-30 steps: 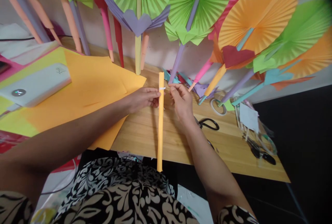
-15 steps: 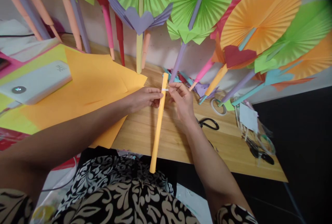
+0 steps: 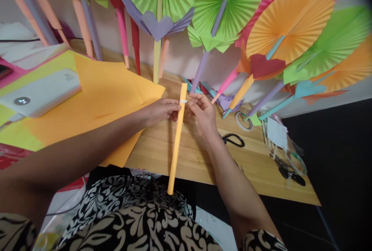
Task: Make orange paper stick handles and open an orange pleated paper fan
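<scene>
Gripped slim orange rolled-paper tube (image 3: 176, 146) between pinched fingers of left hand (image 3: 162, 111), above wooden tabletop (image 3: 197, 158), lower end past near edge. Noted narrow white strip (image 3: 183, 101) across tube near upper end. Held right hand (image 3: 205, 113) just beside strip, fingers nearly together; could not tell whether touching it. Saw white ring-shaped tape roll (image 3: 245, 128) near tabletop's far edge, right of right hand.

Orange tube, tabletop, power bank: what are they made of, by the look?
Orange tube: probably rolled paper, matte; its color resembles the flat orange sheets.
Tabletop: wood or wood-look laminate, faint sheen; grain lines show.
Power bank: likely plastic, smooth and pale; coated metal can't be ruled out.
</scene>
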A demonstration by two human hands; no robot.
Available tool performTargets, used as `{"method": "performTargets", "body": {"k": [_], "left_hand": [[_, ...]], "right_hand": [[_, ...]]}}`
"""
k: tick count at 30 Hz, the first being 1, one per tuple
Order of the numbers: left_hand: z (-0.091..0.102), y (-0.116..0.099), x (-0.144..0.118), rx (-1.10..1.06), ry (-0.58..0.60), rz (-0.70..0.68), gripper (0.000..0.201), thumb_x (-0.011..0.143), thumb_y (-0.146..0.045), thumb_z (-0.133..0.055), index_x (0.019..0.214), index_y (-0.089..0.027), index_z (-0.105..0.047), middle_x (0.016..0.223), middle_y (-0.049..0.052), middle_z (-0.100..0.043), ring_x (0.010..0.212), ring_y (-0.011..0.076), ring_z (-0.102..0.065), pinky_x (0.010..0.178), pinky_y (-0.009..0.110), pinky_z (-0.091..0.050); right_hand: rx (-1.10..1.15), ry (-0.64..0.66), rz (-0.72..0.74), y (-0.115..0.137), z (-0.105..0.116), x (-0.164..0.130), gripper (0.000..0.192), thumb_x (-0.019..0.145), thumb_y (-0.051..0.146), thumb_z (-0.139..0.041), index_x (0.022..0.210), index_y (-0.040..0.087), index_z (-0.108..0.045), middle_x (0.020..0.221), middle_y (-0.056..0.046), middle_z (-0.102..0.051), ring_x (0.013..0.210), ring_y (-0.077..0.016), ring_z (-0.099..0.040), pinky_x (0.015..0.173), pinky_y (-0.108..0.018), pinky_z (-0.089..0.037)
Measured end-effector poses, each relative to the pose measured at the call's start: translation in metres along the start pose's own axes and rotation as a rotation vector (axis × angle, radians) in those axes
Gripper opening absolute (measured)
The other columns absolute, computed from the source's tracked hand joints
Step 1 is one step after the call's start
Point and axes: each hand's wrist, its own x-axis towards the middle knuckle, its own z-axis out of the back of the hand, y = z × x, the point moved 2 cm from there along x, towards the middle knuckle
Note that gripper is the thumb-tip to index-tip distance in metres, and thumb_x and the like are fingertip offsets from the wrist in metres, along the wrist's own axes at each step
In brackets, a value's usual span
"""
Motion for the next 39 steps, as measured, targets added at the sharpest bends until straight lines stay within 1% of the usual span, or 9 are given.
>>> {"method": "performTargets", "body": {"k": [3,7,10,16,19,22,25,31,39], "left_hand": [[0.000,0.000,0.000,-0.002,0.000,-0.002,0.010,0.083,-0.023,-0.071,0.082,-0.014,-0.068,0.070,0.002,-0.061,0.066,0.0127,-0.058,0.067,0.029,-0.044],[-0.001,0.000,0.000,0.025,0.013,0.000,0.015,0.081,-0.026,-0.075,0.081,-0.014,-0.067,0.070,0.001,-0.061,0.066,0.0121,-0.057,0.068,0.029,-0.045],[-0.002,0.001,0.000,0.034,0.029,0.017,0.019,0.079,-0.028,-0.078,0.084,-0.013,-0.068,0.072,0.001,-0.062,0.067,0.0121,-0.058,0.070,0.030,-0.046],[-0.003,0.001,-0.002,0.058,0.076,0.011,0.025,0.084,-0.036,-0.076,0.093,-0.013,-0.071,0.086,0.005,-0.069,0.076,0.0126,-0.061,0.077,0.030,-0.048],[-0.003,0.000,-0.002,0.094,0.047,0.008,0.020,0.085,-0.029,-0.075,0.097,-0.013,-0.072,0.081,0.003,-0.068,0.070,0.0102,-0.059,0.071,0.027,-0.046],[-0.003,0.000,-0.002,0.132,0.012,0.025,0.014,0.087,-0.025,-0.072,0.093,-0.013,-0.071,0.073,0.000,-0.063,0.061,0.0078,-0.055,0.060,0.023,-0.041],[-0.004,-0.001,-0.003,0.145,0.015,0.042,0.011,0.089,-0.025,-0.070,0.089,-0.013,-0.068,0.070,0.000,-0.061,0.057,0.0073,-0.054,0.053,0.021,-0.037],[-0.007,-0.002,-0.004,0.120,0.052,0.061,0.006,0.091,-0.020,-0.066,0.091,-0.013,-0.065,0.072,0.000,-0.062,0.055,0.0067,-0.054,0.052,0.021,-0.038],[-0.009,-0.003,-0.005,0.101,0.063,0.056,0.005,0.092,-0.019,-0.065,0.092,-0.013,-0.064,0.072,0.000,-0.062,0.055,0.0063,-0.054,0.053,0.020,-0.042]], "right_hand": [[0.016,-0.006,-0.032,0.000,0.001,0.000,0.018,0.080,0.035,-0.071,0.095,0.026,-0.066,0.077,0.001,-0.059,0.074,-0.0155,-0.059,0.053,-0.026,-0.045],[-0.002,0.007,-0.034,-0.003,0.001,0.001,0.024,0.078,0.039,-0.073,0.096,0.026,-0.065,0.077,0.002,-0.061,0.074,-0.0150,-0.061,0.053,-0.025,-0.045],[-0.022,0.032,-0.002,-0.006,0.001,0.003,0.027,0.076,0.035,-0.075,0.098,0.026,-0.064,0.075,0.003,-0.061,0.072,-0.0143,-0.062,0.052,-0.025,-0.045],[0.003,0.039,0.022,-0.008,0.001,0.004,0.021,0.078,0.028,-0.072,0.098,0.025,-0.064,0.076,0.004,-0.061,0.068,-0.0133,-0.062,0.052,-0.026,-0.046],[-0.033,0.036,0.038,-0.007,0.000,0.003,0.023,0.079,0.030,-0.072,0.101,0.026,-0.064,0.077,0.004,-0.062,0.068,-0.0126,-0.060,0.052,-0.025,-0.045],[-0.075,0.049,0.065,-0.006,0.000,0.003,0.023,0.081,0.030,-0.071,0.103,0.025,-0.063,0.076,0.005,-0.062,0.064,-0.0113,-0.056,0.051,-0.025,-0.042],[-0.133,0.064,0.103,-0.003,0.001,0.003,0.023,0.083,0.028,-0.068,0.105,0.025,-0.062,0.076,0.005,-0.061,0.065,-0.0120,-0.057,0.052,-0.026,-0.041],[-0.203,0.071,0.159,0.001,0.003,0.003,0.023,0.085,0.026,-0.066,0.107,0.026,-0.059,0.080,0.004,-0.062,0.073,-0.0140,-0.061,0.058,-0.027,-0.045],[-0.217,0.066,0.207,0.003,0.004,0.003,0.023,0.085,0.024,-0.065,0.106,0.027,-0.058,0.078,0.004,-0.062,0.072,-0.0141,-0.061,0.061,-0.028,-0.047]]}}
